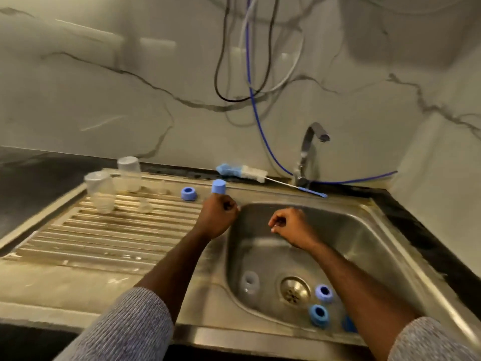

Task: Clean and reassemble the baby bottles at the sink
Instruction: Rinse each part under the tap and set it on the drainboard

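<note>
Mid-wash, it seems; left hand curls beside the blue cap, right hand pinches something tiny, unidentifiable; next, likely rinsing the rings in the sink.

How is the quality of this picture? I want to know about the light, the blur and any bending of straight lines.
Head view: dim, warm light, with soft glare patches on the marble wall. The clear bottles on the drainboard look smeared by motion blur; the left hand and right hand are sharper. The wide lens bows the counter edge and sink rim.
</note>
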### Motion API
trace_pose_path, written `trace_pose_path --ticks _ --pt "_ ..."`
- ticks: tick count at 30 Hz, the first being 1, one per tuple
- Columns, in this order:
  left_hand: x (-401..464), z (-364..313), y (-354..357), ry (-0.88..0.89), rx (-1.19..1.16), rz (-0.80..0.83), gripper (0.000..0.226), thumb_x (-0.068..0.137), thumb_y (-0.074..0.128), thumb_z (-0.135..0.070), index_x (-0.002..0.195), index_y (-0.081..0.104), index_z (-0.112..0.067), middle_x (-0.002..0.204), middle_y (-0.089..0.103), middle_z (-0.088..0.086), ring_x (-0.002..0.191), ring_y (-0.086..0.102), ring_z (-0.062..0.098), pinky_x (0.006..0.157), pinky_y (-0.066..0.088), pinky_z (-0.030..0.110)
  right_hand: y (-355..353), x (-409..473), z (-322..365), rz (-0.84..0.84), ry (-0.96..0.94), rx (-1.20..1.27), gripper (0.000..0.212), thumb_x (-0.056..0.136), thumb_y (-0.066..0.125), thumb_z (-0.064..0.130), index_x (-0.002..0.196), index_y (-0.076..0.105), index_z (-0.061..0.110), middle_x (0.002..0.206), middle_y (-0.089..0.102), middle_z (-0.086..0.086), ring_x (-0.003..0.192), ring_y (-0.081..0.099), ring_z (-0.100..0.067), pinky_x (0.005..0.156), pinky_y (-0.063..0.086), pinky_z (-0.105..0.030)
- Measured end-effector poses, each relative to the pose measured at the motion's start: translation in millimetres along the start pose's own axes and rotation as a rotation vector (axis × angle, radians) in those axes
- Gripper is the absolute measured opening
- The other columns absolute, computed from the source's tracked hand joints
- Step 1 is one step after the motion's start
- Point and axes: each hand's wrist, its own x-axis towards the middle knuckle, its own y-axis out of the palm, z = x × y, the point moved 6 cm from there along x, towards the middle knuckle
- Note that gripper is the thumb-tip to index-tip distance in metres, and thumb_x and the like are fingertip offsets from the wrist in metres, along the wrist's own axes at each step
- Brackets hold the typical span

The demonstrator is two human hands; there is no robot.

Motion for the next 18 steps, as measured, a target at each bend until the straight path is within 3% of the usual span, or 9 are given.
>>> trace_pose_path --ticks 2,4,6,9,12,16,18 --pt "1.7 -16.9 40.0 0.028 -0.004 0.074 0.016 0.091 0.070 -0.013 0.078 0.073 -0.005 0.076 0.072 0.008 0.071 0.067 0.019 0.070 0.051 0.032 -19.6 -14.5 -39.6 0.008 0.066 -0.068 0.018 0.077 0.078 0.002 0.082 0.077 0.019 0.076 0.072 0.004 0.072 0.066 -0.007 0.069 0.050 -0.017" --pt "1.1 -29.2 79.5 0.035 -0.007 0.128 0.017 0.091 0.070 -0.017 0.077 0.074 -0.008 0.074 0.071 0.004 0.070 0.066 0.016 0.069 0.052 0.031 -29.6 -29.2 -75.4 0.032 0.126 -0.121 0.018 0.078 0.075 0.003 0.083 0.077 0.020 0.076 0.071 0.006 0.072 0.064 -0.005 0.066 0.045 -0.013" --pt "0.6 -35.4 114.5 0.013 -0.033 0.177 0.018 0.091 0.071 -0.018 0.074 0.073 -0.011 0.073 0.071 0.004 0.068 0.066 0.015 0.071 0.057 0.033 -31.1 -42.9 -105.6 0.081 0.190 -0.117 0.017 0.080 0.073 0.001 0.083 0.076 0.017 0.076 0.071 0.004 0.074 0.066 -0.010 0.068 0.049 -0.017" --pt "1.7 -39.3 155.2 -0.009 -0.036 0.260 0.020 0.090 0.072 -0.018 0.071 0.072 -0.012 0.072 0.072 0.004 0.062 0.066 0.014 0.068 0.060 0.033 -21.7 -54.6 -133.8 0.268 0.272 -0.155 0.018 0.075 0.082 0.006 0.089 0.076 0.015 0.081 0.073 -0.002 0.075 0.070 -0.016 0.071 0.060 -0.033" --pt "3.6 -33.3 177.9 -0.057 -0.045 0.303 0.020 0.091 0.072 -0.018 0.072 0.072 -0.013 0.073 0.073 0.005 0.062 0.068 0.015 0.061 0.061 0.031 -6.2 -59.6 -148.7 0.492 0.335 -0.297 0.028 0.069 0.089 0.009 0.090 0.076 0.023 0.078 0.069 0.004 0.065 0.063 -0.010 0.057 0.053 -0.025" --pt "4.1 -13.3 185.3 -0.099 0.015 0.341 0.016 0.092 0.070 -0.012 0.077 0.073 -0.008 0.076 0.073 0.009 0.066 0.070 0.021 0.067 0.062 0.035 13.0 -62.8 -162.0 0.659 0.377 -0.433 0.037 0.070 0.086 0.005 0.094 0.074 0.029 0.099 0.069 0.001 0.084 0.065 -0.014 0.075 0.056 -0.029" --pt "6.8 -5.1 180.8 -0.115 0.011 0.323 0.015 0.092 0.068 -0.009 0.079 0.073 -0.005 0.076 0.073 0.009 0.065 0.069 0.021 0.063 0.061 0.031 18.3 -64.5 -166.7 0.666 0.409 -0.474 0.040 0.070 0.085 0.005 0.099 0.073 0.029 0.106 0.066 0.001 0.091 0.064 -0.017 0.073 0.056 -0.032"
